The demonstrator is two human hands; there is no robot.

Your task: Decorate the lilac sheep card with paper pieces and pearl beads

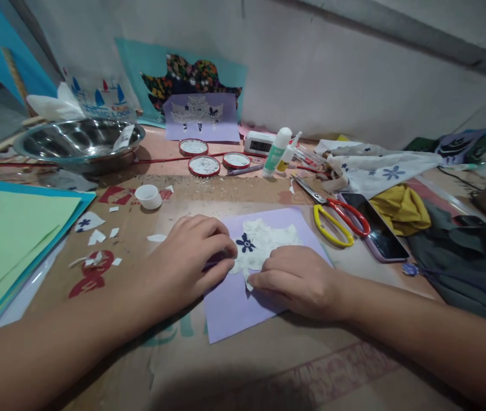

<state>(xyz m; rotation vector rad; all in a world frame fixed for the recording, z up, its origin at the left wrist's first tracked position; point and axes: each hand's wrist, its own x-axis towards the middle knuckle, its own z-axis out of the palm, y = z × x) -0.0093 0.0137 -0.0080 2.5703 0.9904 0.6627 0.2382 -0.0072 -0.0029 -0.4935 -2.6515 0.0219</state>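
Observation:
A white fabric cutout [264, 235] with a dark blue flower lies on a sheet of purple paper [234, 317] in front of me. At its left edge is my left hand [198, 254], fingers curled and thumb and fingertips closed on the fabric's rim. My right hand [303, 279] rests over the lower right part, its fingers folded and its thumb and forefinger closed at a narrow strip of the fabric. My right hand covers part of the cutout. Beyond the paper to the right lie scissors [328, 208] with one red and one yellow handle, blades apart.
A phone [373, 225] lies under the scissors' handles. Behind stand a glue stick [276, 153], bead-filled lids [203, 165] and a steel bowl [78, 142]. A white cap [149, 197] and fabric scraps [96, 237] lie left, near green paper sheets [16, 240]. Mustard cloth [399, 208] lies right.

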